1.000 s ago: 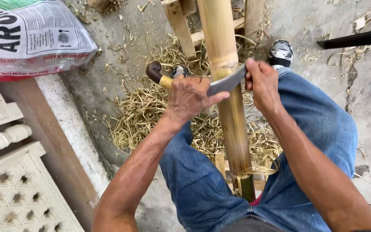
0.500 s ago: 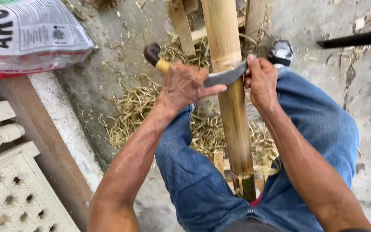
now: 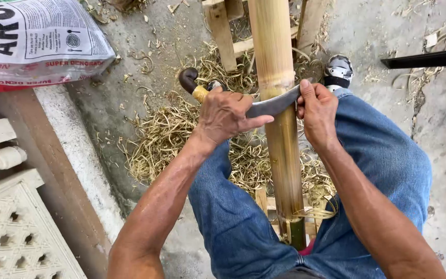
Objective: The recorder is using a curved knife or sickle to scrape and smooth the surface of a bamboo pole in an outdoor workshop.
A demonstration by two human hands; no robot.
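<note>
A thick yellow bamboo pole [image 3: 280, 129] runs lengthwise between my knees, its near end green. A curved dark knife [image 3: 269, 106] lies across it. My left hand [image 3: 225, 114] grips the knife's dark curved handle with its yellow binding, to the left of the pole. On the right of the pole, my right hand [image 3: 317, 114] holds the blade's far end. The blade rests on the pole's upper face, just below a node.
A heap of pale bamboo shavings [image 3: 166, 139] covers the concrete floor under the pole. A wooden frame [image 3: 223, 31] supports the pole farther away. A printed white sack [image 3: 32, 41] lies top left. White moulded lattice pieces [image 3: 11, 227] sit lower left; a dark bar [image 3: 429, 58] crosses top right.
Both hands and the knife have slid a little farther up the pole, away from me. The grip on the knife is unchanged.
</note>
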